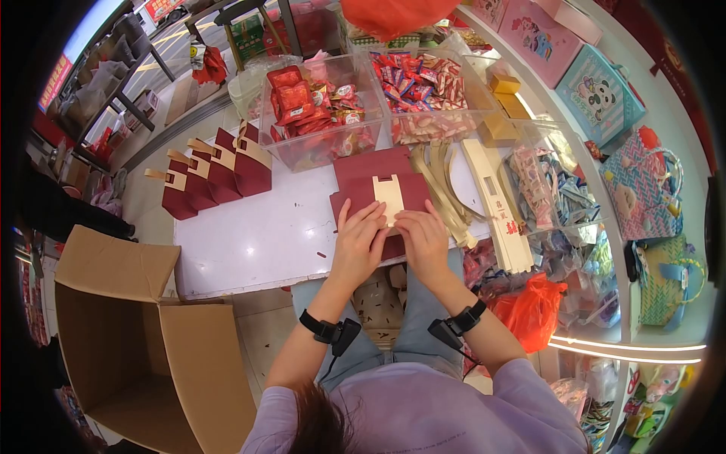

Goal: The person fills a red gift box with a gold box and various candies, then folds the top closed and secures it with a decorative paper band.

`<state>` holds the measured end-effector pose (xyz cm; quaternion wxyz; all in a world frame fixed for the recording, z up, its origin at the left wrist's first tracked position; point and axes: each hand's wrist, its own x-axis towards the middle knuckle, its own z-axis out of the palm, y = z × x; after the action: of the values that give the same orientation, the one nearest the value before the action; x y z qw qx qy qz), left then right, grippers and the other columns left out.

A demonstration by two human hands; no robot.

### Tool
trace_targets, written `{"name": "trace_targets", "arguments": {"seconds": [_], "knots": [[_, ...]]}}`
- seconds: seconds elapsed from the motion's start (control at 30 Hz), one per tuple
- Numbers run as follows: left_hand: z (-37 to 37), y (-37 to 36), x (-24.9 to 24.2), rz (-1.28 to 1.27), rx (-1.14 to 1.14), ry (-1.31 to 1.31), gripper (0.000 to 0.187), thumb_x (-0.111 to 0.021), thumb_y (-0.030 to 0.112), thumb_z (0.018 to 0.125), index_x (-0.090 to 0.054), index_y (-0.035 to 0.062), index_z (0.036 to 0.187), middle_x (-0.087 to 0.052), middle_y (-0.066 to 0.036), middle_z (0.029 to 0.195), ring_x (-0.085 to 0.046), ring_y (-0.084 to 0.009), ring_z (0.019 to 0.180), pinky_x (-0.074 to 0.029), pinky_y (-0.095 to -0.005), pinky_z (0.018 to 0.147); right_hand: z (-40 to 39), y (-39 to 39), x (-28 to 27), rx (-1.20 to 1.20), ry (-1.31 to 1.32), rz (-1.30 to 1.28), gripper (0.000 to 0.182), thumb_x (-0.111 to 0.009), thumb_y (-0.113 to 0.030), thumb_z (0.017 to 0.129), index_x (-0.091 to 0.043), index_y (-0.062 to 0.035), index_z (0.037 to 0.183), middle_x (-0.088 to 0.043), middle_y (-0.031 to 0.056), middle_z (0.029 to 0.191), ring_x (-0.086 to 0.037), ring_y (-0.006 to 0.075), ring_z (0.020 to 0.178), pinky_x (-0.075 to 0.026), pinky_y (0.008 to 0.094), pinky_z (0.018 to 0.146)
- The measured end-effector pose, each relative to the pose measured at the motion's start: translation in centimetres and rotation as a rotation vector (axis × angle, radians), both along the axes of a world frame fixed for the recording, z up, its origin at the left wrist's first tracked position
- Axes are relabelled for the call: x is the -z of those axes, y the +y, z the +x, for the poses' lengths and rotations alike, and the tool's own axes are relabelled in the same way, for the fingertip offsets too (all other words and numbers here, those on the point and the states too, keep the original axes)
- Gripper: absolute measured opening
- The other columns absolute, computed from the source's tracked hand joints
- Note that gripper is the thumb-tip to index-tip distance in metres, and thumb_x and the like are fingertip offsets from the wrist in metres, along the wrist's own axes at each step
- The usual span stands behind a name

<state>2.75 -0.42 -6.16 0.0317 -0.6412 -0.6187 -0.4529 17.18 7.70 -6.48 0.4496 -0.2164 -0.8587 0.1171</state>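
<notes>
In front of me on the white table (249,253) lies a flat dark red card piece (352,189), with a cream paper band (389,195) running down its middle. My left hand (359,244) presses its fingertips on the band's left side near the front edge. Opposite it, my right hand (422,240) has its bent fingers on the band's right side. The two hands nearly meet, and the fingers of each are drawn together. Beside the card lie gold ribbons (446,193) and a stack of printed cream strips (501,219).
Several dark red bags (215,174) with gold handles stand at the back left. Behind the card are clear bins of red packets (321,136) and wrapped sweets (439,125). An open cardboard box (208,371) is at the lower left, a red plastic bag (533,306) at the right.
</notes>
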Motion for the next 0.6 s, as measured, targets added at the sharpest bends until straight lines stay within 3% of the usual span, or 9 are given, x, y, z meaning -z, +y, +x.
{"name": "trace_targets", "arguments": {"seconds": [0.6], "knots": [[0.31, 0.1, 0.33, 0.037, -0.032, 0.052, 0.011, -0.068, 0.004, 0.085, -0.068, 0.0008, 0.096, -0.069, -0.013, 0.118, -0.061, -0.0288, 0.118, -0.032, -0.056, 0.112, -0.39, -0.32, 0.16, 0.061, -0.04, 0.02, 0.017, -0.066, -0.005, 0.083, -0.058, -0.0056, 0.097, -0.065, 0.0074, 0.101, -0.063, 0.0254, 0.097, -0.042, 0.049, 0.105]]}}
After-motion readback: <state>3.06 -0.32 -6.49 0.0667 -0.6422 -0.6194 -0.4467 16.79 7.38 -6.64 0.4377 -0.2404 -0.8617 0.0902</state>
